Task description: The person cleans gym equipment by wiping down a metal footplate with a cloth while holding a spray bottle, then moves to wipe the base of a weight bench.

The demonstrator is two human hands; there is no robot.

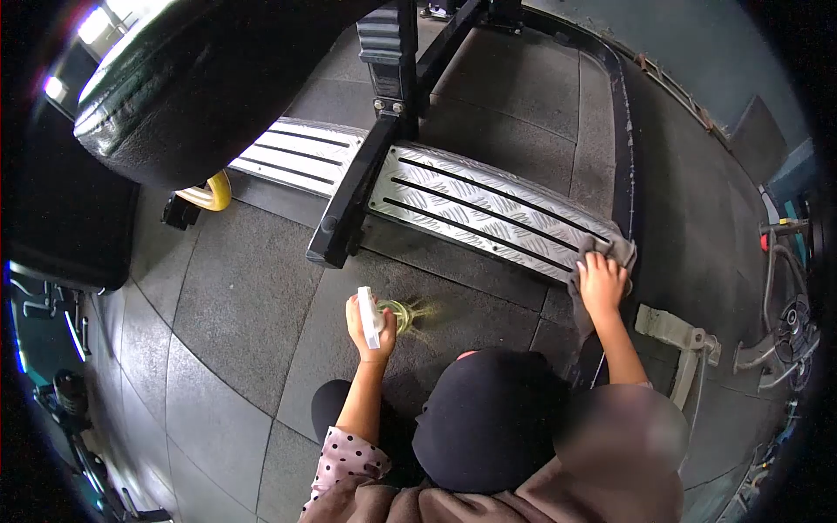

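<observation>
My left hand [376, 352] is closed around a spray bottle [368, 317] with a white trigger head and a clear yellowish body, held above the dark floor mat. Under my right hand [602, 286] is a dark grey cloth [620, 250], gripped against the right end of a silver diamond-plate footrest [471, 209]. Part of the cloth hangs over the footrest's front edge. Black grip strips run along the metal. My fingers on the cloth are bent, and some of them are hidden in its folds.
A black frame beam [336, 231] separates this footrest from a second silver footrest [301, 157]. A large black pad [200, 87] overhangs the upper left, near a yellow curved handle [214, 193]. Black frame tubing [623, 139] and a pale metal bracket [667, 328] stand to the right.
</observation>
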